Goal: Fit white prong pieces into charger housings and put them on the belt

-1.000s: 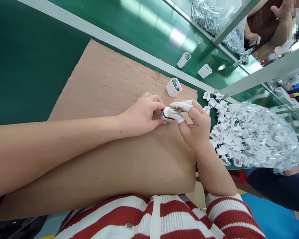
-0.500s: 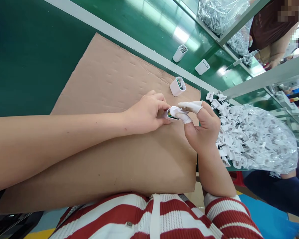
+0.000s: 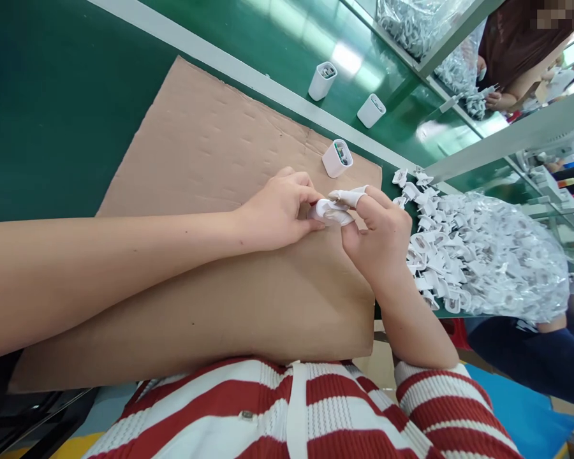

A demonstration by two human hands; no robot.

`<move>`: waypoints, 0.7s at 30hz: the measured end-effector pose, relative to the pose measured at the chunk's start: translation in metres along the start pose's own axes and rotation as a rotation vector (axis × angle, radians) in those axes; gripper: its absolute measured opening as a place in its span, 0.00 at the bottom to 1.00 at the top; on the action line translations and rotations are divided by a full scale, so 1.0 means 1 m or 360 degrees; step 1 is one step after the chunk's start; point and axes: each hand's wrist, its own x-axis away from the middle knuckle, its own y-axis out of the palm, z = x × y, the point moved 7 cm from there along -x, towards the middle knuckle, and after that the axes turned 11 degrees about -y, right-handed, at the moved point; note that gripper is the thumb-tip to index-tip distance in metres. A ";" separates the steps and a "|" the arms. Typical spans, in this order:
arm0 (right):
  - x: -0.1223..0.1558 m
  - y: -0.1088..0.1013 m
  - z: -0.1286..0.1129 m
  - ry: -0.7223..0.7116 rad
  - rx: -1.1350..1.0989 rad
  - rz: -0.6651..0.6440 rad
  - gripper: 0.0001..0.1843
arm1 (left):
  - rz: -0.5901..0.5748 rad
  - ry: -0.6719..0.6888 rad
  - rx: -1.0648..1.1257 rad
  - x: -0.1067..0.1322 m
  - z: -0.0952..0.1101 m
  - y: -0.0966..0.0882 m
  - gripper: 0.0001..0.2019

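Note:
My left hand [image 3: 287, 207] is closed round a small white charger housing [image 3: 314, 215], held low over the cardboard. My right hand [image 3: 380, 226], with white finger cots on the thumb and index finger, pinches a white plug cap [image 3: 323, 206] against the open end of that housing. The fingers partly cover both parts, so I cannot tell whether the cap is seated. Just beyond my hands another charger housing [image 3: 337, 159] stands upright on the cardboard [image 3: 220, 153], its open top showing a green circuit board.
Two more white housings, one [image 3: 323, 81] left of the other [image 3: 371, 111], stand on the green table [image 3: 52, 115] behind a pale strip. Loose plug caps [image 3: 435, 255] spill from a clear bag [image 3: 516, 268] at right. A co-worker [image 3: 521, 48] sits beyond the metal frame [image 3: 516, 140].
My right hand has moved slightly left, bringing the plug cap over the housing's opening, whose green board no longer shows. The whole view has shifted a little.

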 end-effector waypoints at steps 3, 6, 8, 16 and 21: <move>0.004 0.007 0.003 0.0074 -0.0038 0.0015 0.09 | 0.0059 0.0002 -0.0024 0.000 -0.001 0.002 0.14; 0.007 0.013 0.010 0.0108 -0.0315 -0.0015 0.14 | -0.0002 -0.0040 -0.0029 -0.003 0.002 -0.002 0.14; 0.007 0.010 0.021 0.0085 -0.0523 -0.0037 0.25 | -0.0173 -0.0183 0.0005 -0.008 0.004 -0.011 0.14; 0.047 -0.006 0.157 0.0949 0.0332 -0.0608 0.26 | 0.0634 -0.0506 0.0019 -0.080 -0.042 -0.146 0.26; 0.051 0.006 0.176 0.1059 0.0252 -0.0641 0.27 | 0.0820 -0.0791 -0.0108 -0.130 -0.086 -0.175 0.36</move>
